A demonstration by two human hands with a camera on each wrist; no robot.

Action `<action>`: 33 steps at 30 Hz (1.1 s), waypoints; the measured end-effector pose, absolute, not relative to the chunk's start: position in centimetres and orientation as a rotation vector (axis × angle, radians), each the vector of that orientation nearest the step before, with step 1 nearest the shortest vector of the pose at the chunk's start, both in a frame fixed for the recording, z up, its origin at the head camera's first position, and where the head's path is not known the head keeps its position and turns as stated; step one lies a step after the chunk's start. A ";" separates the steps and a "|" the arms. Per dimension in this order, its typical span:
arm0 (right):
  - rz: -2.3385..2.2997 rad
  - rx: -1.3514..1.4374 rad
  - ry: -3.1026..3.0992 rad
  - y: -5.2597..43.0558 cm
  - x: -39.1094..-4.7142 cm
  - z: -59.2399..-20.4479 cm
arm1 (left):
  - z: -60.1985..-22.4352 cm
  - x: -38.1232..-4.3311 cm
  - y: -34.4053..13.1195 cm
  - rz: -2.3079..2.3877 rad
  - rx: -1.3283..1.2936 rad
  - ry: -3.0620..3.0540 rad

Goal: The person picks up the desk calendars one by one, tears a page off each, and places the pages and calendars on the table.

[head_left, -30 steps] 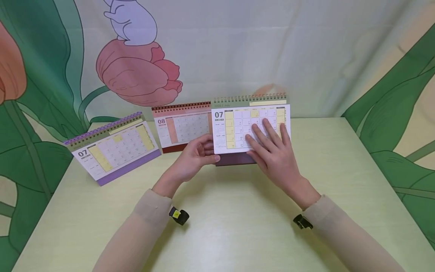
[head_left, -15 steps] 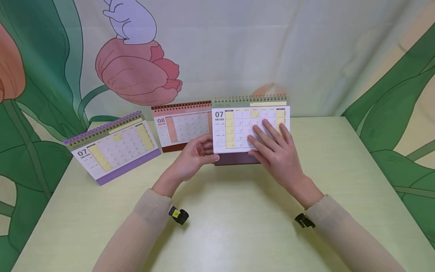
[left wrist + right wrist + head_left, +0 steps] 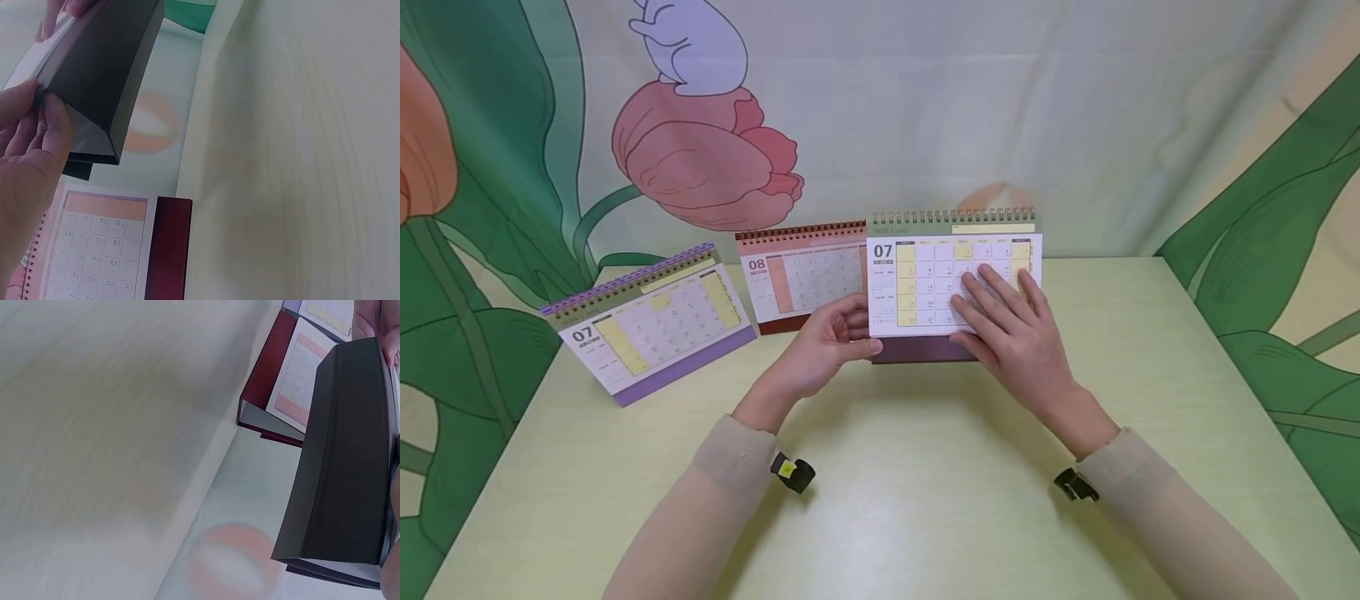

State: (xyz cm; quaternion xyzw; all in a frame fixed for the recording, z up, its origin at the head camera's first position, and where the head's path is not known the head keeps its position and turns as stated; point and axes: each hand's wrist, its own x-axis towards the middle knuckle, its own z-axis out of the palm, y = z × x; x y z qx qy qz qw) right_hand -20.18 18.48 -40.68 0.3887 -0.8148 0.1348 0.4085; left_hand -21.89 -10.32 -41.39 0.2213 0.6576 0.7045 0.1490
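A desk calendar [image 3: 925,275] with a green header and a July page is in the middle of the head view. Its dark base [image 3: 356,456] looks raised off the table in both wrist views. My left hand [image 3: 820,346] pinches the calendar's lower left edge, thumb in front and fingers partly behind. Over the right part of the page lies my right hand [image 3: 1018,337], fingers nearly straight and spread. That hand hides some of the date boxes. In the left wrist view, the left fingers [image 3: 56,128] bend against the page edge beside the base.
A pink calendar [image 3: 812,279] on a dark red base stands close behind on the left, partly covered by the held one. Farther left, a calendar [image 3: 655,325] on a purple base stands angled. A printed cloth [image 3: 1112,125] hangs behind the pale table [image 3: 887,483].
My right hand has slid slightly right and down across the page. The left hand keeps its pinch, and the calendars stay almost where they were.
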 end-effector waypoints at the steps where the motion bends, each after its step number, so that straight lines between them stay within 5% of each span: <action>1: 0.338 0.979 -2.046 18.5 -20.2 -40.7 | -41.4 -21.9 -10.4 2.025 0.639 1.890; 33: 0.366 0.698 -2.351 17.8 -20.1 -41.1 | -40.9 -21.2 -9.4 1.953 0.745 1.927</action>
